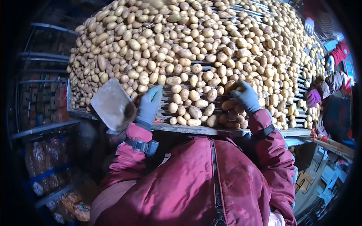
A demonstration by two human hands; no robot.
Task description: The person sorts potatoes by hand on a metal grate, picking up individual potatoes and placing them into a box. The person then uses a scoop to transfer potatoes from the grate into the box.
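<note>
Many yellow-brown potatoes (195, 112) lie over a slatted sorting table (211, 132). My left hand (150, 105), in a grey-blue glove, rests near the table's front edge with its fingers stretched out and no potato visible in it. Just left of it is a shallow, worn, light-coloured scoop or tray (113, 103), tilted at the table's edge. My right hand (247, 98), also gloved, is bent over the potatoes on the right. Its fingers curl around a darker potato (229, 87); its palm side is hidden.
Dark slats show between potatoes in front of me. At the right edge, other people's gloved hands (313, 98) and a red sleeve (339, 52) are beside the table. Metal racks (47, 56) stand at left, with filled bags (43, 158) below. A wooden bar (335, 147) juts out at right.
</note>
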